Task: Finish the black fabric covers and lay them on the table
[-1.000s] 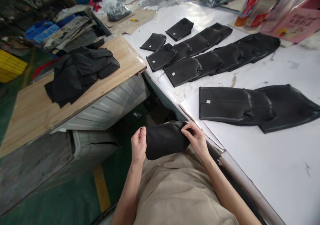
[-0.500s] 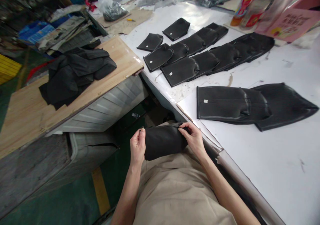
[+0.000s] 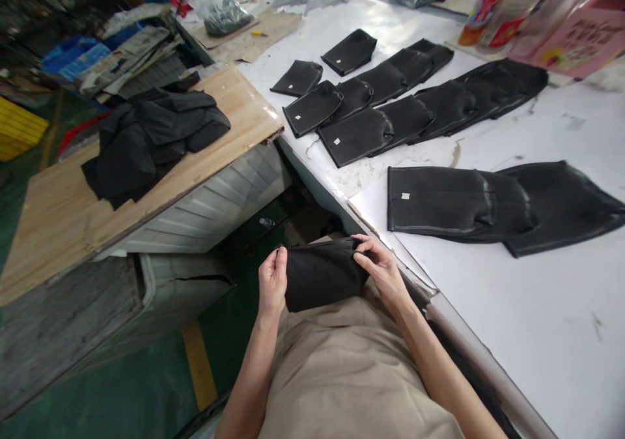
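Note:
A flat black fabric piece (image 3: pixel 322 277) is stretched between my two hands, just above my lap and beside the table edge. My left hand (image 3: pixel 273 281) pinches its left end, thumb on top. At the upper right corner, my right hand (image 3: pixel 383 271) grips the edge between thumb and fingers. The piece looks like a sewn sleeve or pouch; its exact kind is unclear. On the white table to the right lie overlapping black pieces (image 3: pixel 439 201), the leftmost with a small white label. Farther back are rows of similar labelled black pieces (image 3: pixel 361 129).
A crumpled heap of black fabric (image 3: pixel 156 139) rests on a wooden board (image 3: pixel 249 107) at left. Bottles (image 3: pixel 488 6) and a pink box (image 3: pixel 581 42) stand at the back right. A gap separates the board from the white table (image 3: pixel 532 322). A yellow crate (image 3: pixel 19 126) is far left.
The right hand's fingers have shifted slightly on the piece's upper right corner, and the fabric there is more bunched. The left hand keeps its pinch. The view has moved slightly.

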Available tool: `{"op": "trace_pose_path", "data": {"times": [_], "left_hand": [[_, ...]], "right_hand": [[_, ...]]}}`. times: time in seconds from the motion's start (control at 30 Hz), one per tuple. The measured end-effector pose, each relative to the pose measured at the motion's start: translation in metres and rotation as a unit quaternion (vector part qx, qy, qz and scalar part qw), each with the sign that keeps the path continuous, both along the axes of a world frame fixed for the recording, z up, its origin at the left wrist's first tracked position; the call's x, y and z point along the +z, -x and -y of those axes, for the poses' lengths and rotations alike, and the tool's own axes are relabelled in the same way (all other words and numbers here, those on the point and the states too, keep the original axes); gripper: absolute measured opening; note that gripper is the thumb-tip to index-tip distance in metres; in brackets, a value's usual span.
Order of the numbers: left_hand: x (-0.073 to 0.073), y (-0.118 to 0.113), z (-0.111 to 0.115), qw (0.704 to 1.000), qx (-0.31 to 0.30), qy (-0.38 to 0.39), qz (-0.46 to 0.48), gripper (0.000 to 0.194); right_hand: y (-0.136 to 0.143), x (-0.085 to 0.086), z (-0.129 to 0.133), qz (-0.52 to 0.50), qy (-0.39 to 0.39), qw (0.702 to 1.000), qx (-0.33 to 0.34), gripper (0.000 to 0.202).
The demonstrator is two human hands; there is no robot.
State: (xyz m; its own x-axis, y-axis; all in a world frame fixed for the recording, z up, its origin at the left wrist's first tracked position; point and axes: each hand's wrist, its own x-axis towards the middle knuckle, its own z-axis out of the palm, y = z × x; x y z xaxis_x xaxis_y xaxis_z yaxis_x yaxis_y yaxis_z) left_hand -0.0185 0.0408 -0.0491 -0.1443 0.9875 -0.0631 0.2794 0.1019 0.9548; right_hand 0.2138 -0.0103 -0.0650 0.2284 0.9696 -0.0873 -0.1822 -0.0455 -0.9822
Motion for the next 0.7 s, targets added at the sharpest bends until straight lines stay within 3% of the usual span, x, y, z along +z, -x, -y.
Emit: {"op": "trace_pose_path", "data": {"times": [0.23, 0.43, 0.7], "left_hand": [[-0.002, 0.0, 0.003, 1.0, -0.023, 0.0, -0.015, 0.044], [-0.008, 0.002, 0.002, 1.0, -0.024, -0.004, -0.02, 0.045], [-0.005, 0.0, 0.004, 1.0, -0.02, -0.009, -0.022, 0.045]], "right_hand": [[0.004, 0.001, -0.007, 0.062, -0.003, 0.998, -0.019, 0.012], [0.01, -0.002, -0.005, 0.022, 0.014, 0.998, -0.05, 0.016], [0.013, -0.002, -0.005, -0.014, 0.037, 0.995, -0.087, 0.018]]}}
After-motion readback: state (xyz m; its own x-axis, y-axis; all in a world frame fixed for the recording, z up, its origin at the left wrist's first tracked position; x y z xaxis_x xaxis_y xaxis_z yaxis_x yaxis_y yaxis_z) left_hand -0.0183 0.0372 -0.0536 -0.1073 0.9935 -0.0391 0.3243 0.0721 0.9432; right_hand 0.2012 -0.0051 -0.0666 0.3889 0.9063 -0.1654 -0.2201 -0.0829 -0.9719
